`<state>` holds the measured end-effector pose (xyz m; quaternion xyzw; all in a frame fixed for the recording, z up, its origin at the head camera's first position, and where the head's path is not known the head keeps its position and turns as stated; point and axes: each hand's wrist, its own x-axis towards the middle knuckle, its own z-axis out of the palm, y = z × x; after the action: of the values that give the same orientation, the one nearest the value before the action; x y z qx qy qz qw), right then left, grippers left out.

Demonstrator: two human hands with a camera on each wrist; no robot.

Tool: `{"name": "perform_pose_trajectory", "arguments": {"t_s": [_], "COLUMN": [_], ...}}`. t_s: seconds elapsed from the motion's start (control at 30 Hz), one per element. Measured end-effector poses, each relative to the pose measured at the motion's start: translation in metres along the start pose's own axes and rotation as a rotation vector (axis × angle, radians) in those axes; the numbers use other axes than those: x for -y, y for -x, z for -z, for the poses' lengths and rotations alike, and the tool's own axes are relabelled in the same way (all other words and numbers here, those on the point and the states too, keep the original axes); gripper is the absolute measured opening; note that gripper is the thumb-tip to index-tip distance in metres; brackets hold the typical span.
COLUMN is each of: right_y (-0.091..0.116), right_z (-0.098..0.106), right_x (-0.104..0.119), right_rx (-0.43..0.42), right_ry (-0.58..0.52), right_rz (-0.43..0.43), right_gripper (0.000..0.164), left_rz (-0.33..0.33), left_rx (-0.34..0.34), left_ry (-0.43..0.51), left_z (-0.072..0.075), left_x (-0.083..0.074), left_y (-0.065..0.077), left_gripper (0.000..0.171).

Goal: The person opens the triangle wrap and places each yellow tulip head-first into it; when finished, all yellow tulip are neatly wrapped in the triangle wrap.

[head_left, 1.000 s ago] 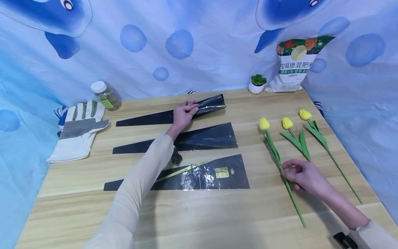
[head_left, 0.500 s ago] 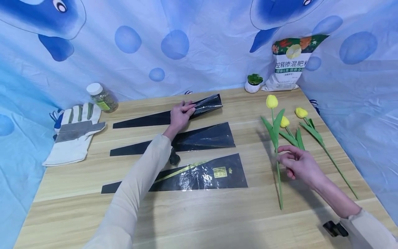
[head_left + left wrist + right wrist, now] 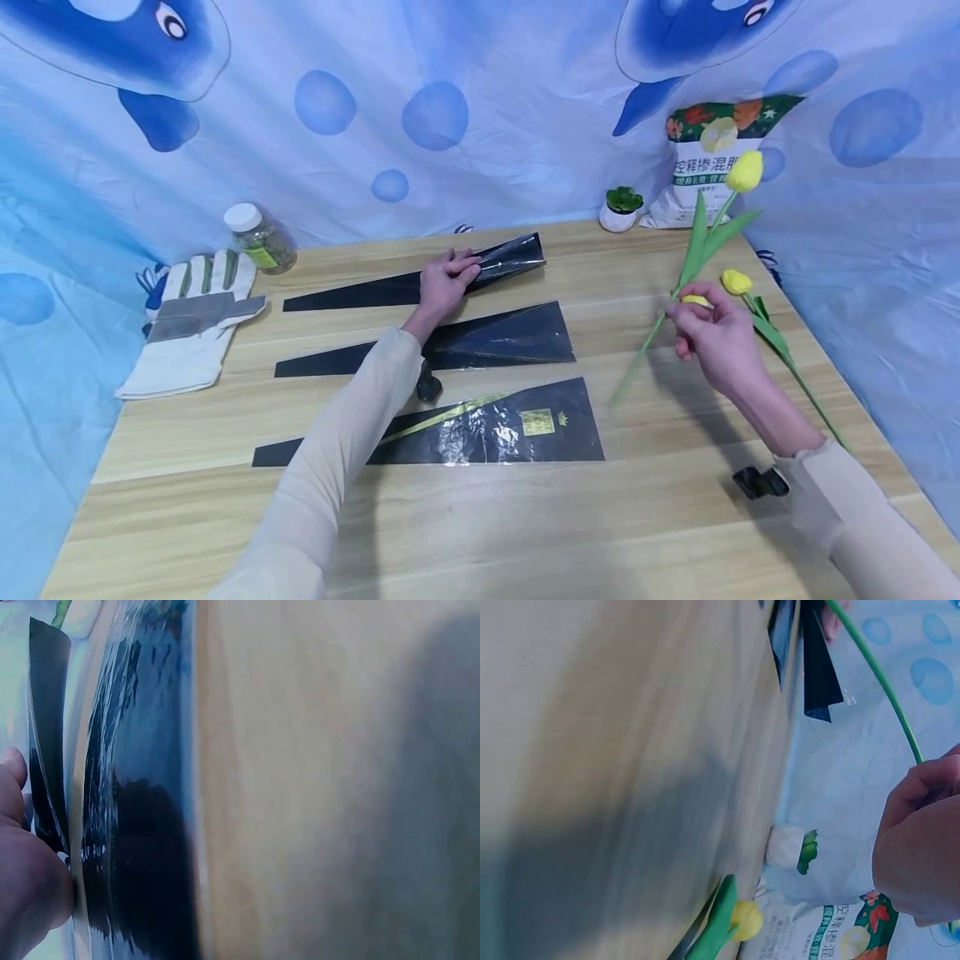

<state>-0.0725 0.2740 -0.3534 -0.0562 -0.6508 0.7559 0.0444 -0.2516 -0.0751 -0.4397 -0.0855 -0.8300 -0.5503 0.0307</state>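
My right hand (image 3: 716, 342) pinches the green stem of a yellow tulip (image 3: 744, 172), held above the table with its bloom toward the back right. The lower stem (image 3: 881, 675) crosses the right wrist view. At the back, my left hand (image 3: 444, 287) grips a black flower sleeve (image 3: 510, 257), whose wide right end stands raised and partly open. Two more black sleeves lie flat in front of it: a middle one (image 3: 510, 333) and a front one (image 3: 487, 433) with gold print. Another tulip bloom (image 3: 697, 301) shows behind my right hand, mostly hidden.
A third tulip (image 3: 780, 346) lies at the right of the wooden table (image 3: 480, 533). Along the back stand a small potted succulent (image 3: 621, 208), a fertilizer bag (image 3: 697, 183) and a white-capped jar (image 3: 261, 239). Work gloves (image 3: 191, 325) lie at the left.
My right hand has lifted the tulip off the table and carried it toward the back, its bloom swinging right and its stem end left. My left hand stays on the back sleeve.
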Motion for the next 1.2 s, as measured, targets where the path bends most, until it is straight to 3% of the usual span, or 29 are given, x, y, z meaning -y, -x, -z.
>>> {"name": "perform_pose_trajectory", "arguments": {"t_s": [0.23, 0.47, 0.77, 1.2], "right_y": [-0.031, -0.054, -0.081, -0.114], "right_z": [-0.014, -0.028, -0.045, -0.067], "right_x": [0.001, -0.003, -0.008, -0.017], "right_rx": [-0.146, -0.228, -0.352, -0.521], "right_ry": [-0.064, -0.144, -0.227, -0.241], "right_rz": [0.054, 0.084, 0.135, 0.173], "right_gripper": [0.019, 0.020, 0.022, 0.020], "left_rz": [-0.018, -0.002, -0.030, -0.018], "left_rx": [-0.003, -0.008, -0.009, -0.017], "left_ry": [-0.015, -0.029, -0.036, -0.027], "left_z": [-0.001, 0.000, 0.000, -0.001], "left_x": [0.001, 0.000, 0.000, -0.002], "left_y": [0.001, 0.002, 0.003, 0.004], "left_gripper": [0.021, 0.021, 0.021, 0.020]}}
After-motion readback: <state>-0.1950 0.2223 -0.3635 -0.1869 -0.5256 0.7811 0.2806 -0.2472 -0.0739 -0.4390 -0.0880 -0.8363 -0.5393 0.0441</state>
